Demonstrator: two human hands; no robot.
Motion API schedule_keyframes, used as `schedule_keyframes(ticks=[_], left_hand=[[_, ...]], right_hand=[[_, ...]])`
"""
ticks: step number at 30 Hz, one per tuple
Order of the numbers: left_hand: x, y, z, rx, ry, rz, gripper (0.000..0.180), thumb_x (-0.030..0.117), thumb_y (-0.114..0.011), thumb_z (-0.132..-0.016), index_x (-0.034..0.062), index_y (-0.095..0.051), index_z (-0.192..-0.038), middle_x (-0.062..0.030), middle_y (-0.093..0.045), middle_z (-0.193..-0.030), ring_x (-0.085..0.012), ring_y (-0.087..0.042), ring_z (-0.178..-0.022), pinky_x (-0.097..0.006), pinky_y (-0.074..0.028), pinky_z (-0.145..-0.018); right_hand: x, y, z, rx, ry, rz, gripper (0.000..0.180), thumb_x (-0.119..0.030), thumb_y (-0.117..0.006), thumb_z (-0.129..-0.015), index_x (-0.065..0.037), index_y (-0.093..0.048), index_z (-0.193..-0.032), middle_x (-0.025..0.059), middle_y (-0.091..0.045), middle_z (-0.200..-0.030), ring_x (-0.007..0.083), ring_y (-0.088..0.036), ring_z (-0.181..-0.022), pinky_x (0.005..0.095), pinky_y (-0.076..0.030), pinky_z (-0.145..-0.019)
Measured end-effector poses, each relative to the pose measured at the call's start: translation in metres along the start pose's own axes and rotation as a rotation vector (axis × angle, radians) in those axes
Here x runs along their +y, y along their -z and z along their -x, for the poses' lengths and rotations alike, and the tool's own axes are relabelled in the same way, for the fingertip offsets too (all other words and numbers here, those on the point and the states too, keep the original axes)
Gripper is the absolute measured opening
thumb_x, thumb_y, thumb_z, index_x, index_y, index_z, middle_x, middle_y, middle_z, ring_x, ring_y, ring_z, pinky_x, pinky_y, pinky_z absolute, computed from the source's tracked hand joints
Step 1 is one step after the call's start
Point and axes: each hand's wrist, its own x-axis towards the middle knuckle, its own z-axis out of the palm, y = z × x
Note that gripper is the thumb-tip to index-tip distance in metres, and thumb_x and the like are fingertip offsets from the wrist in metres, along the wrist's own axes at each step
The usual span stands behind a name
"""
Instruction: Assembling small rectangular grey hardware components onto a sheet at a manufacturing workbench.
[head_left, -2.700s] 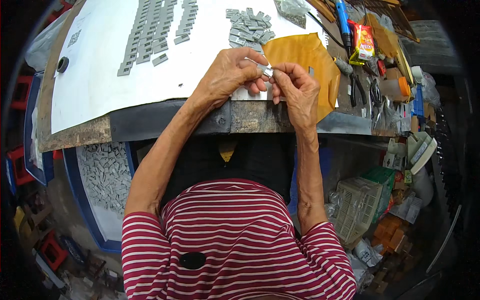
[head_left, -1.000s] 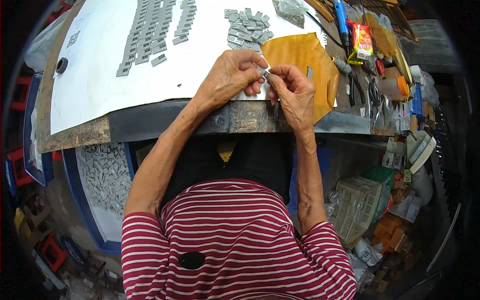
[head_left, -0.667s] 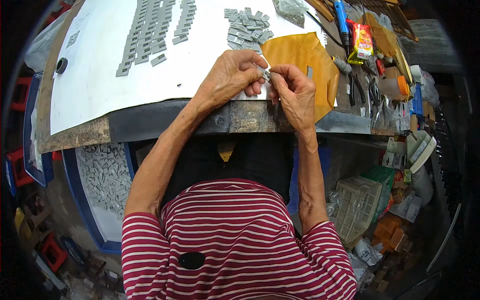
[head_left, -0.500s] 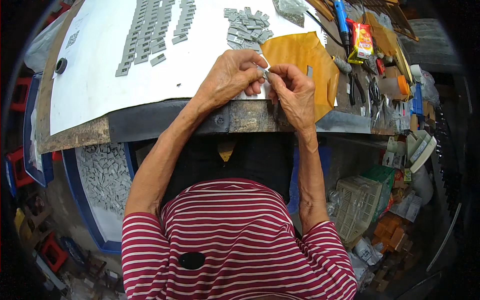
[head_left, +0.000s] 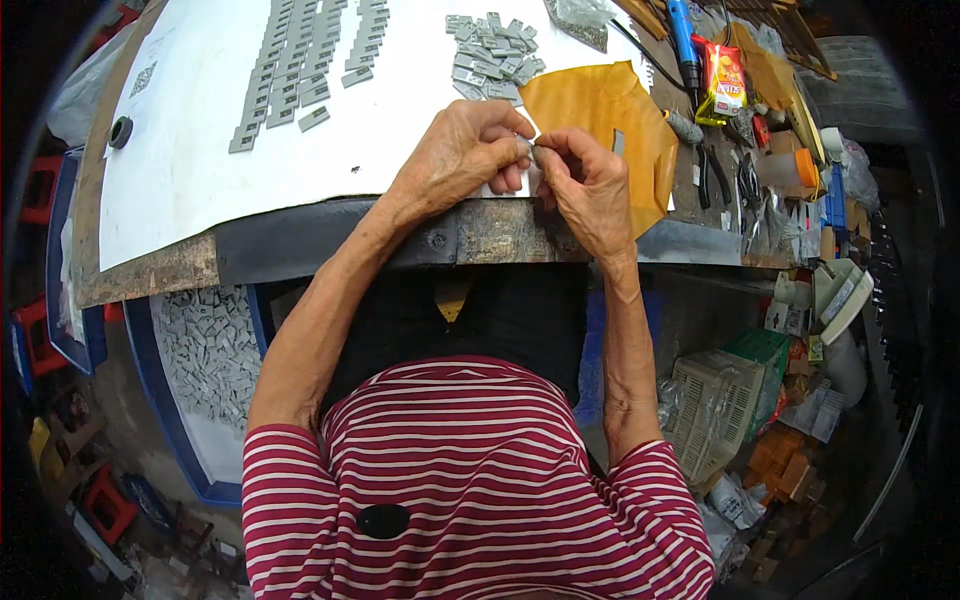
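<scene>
A seated person in a red-and-white striped shirt point(head_left: 470, 480) works at the near edge of a cluttered workbench point(head_left: 330, 235), both hands meeting over a small grey part point(head_left: 531, 150). The left hand point(head_left: 462, 150) and the right hand point(head_left: 590, 180) close in from either side, so the part sits between their fingertips, just above the bench edge and over the border where a white sheet point(head_left: 190, 150) meets a crumpled yellow envelope point(head_left: 600, 110). The left hand's fingers are curled and drawn together, thumb against forefinger, pinching the part at its left; the right hand's thumb and forefinger press together on its right, the other fingers folded under. Neither hand is nearer than the other: both are touching it. The part is so small and so covered by the fingers that its long axis can only be guessed, apparently running left to right between the two pinches.

Beyond the hands, a loose heap of grey parts point(head_left: 492, 55) lies near the envelope's far corner, and tidy rows of grey parts point(head_left: 305, 60) stand well apart to the left on the sheet. A blue tray of grey parts point(head_left: 205, 345) sits below the bench at the person's left.
</scene>
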Motion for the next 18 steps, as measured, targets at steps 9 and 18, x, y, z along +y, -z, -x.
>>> schedule_keyframes(ticks=[9, 18], left_hand=[[-0.002, -0.002, -0.001, 0.032, -0.038, 0.058, 0.016, 0.005, -0.05, -0.084, -0.0064, -0.056, -0.093, -0.0071, -0.059, -0.066, -0.0091, -0.057, -0.056, -0.02, -0.049, -0.05], [-0.002, -0.002, -0.002, 0.023, -0.045, 0.04, 0.016, 0.005, -0.05, -0.084, -0.0054, -0.056, -0.094, -0.0073, -0.059, -0.067, -0.009, -0.057, -0.056, -0.02, -0.05, -0.051]], right_hand=[[-0.002, 0.002, 0.0, 0.011, 0.024, 0.015, 0.007, -0.003, -0.056, -0.079, 0.003, -0.058, -0.082, 0.0048, -0.057, -0.064, 0.0083, -0.052, -0.054, 0.0227, -0.041, -0.048], [-0.005, 0.01, -0.004, -0.028, -0.204, -0.296, 0.009, -0.006, -0.059, -0.08, 0.001, -0.061, -0.084, 0.0004, -0.056, -0.062, 0.0039, -0.05, -0.049, 0.017, -0.04, -0.041]])
